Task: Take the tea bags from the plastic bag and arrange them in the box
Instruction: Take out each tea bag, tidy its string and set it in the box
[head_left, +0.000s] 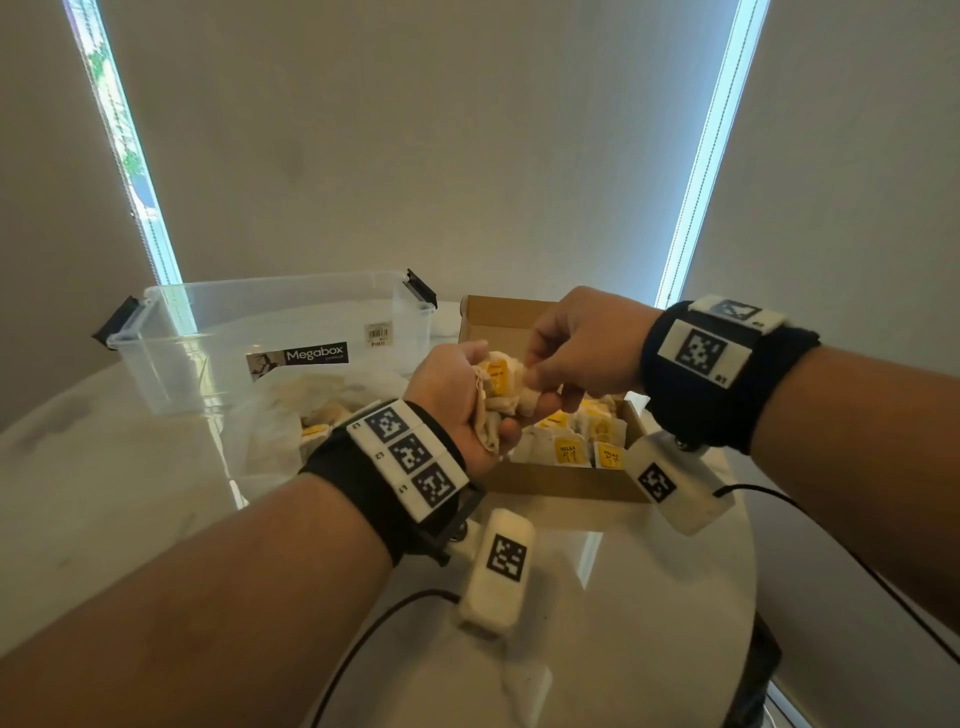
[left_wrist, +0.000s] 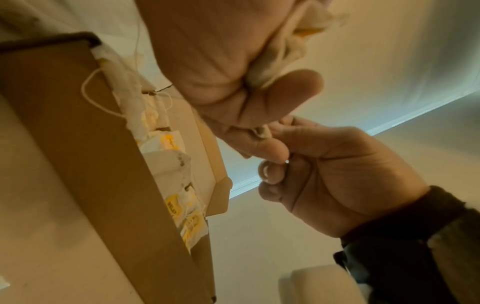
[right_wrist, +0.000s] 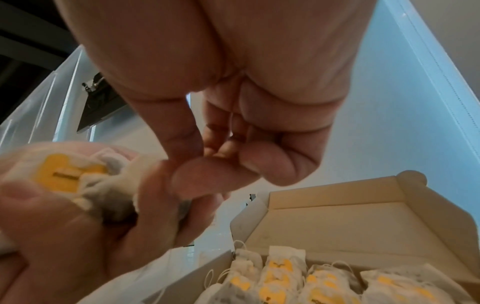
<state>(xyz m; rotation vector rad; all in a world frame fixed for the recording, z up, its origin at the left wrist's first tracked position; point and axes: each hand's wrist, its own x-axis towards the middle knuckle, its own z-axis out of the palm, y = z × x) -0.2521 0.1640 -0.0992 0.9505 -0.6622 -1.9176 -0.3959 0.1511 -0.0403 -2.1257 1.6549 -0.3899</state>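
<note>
My left hand (head_left: 493, 410) grips a bunch of white tea bags (head_left: 500, 382) with yellow tags, held above the near left corner of the cardboard box (head_left: 561, 480). My right hand (head_left: 540, 376) meets it from the right and pinches the edge of one tea bag in the bunch. In the right wrist view its thumb and forefinger (right_wrist: 197, 181) close on the bunch (right_wrist: 78, 176). Several tea bags (head_left: 582, 441) stand in rows in the box (right_wrist: 337, 214). The plastic bag (head_left: 270, 421), with more tea bags in it, lies left of the box.
A clear plastic Megabox tub (head_left: 218, 332) with black clips stands behind the plastic bag. The round white table (head_left: 130, 493) ends close to the right of the box. Black cables (head_left: 810, 519) trail from the wrist cameras over the table.
</note>
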